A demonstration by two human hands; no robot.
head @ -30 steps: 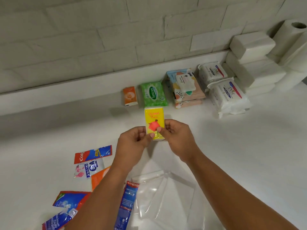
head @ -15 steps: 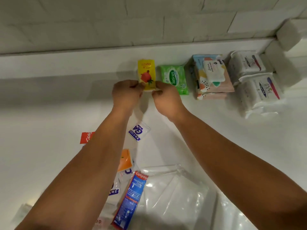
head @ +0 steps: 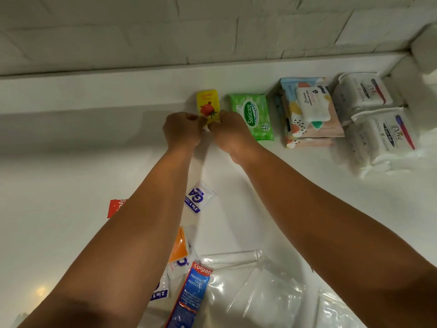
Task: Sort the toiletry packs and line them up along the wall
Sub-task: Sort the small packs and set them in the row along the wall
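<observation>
A small yellow pack with a red rose (head: pixel 208 102) lies against the wall ledge, left of the green Sanicare wipes pack (head: pixel 254 116). My left hand (head: pixel 182 131) and my right hand (head: pixel 229 131) pinch the yellow pack's near edge from both sides. Further right in the row are a stack of pastel wipes packs (head: pixel 309 114) and two white Dove packs (head: pixel 383 136). The orange pack seen earlier by the wall is hidden. Loose sachets lie nearer me: a G4 sachet (head: pixel 199 198), a blue Colgate sachet (head: pixel 192 294), a red Colgate sachet (head: pixel 115 207) and an orange sachet (head: pixel 181 245).
A crumpled clear plastic bag (head: pixel 255 292) lies on the white counter under my right forearm. White paper packs (head: pixel 423 50) are stacked in the far right corner. The raised ledge (head: pixel 94 91) runs below the brick wall, with bare counter to the left.
Both hands carried the yellow pack from mid-counter up to the wall and set it left of the green pack, where the orange pack was. The view tilted down and closer.
</observation>
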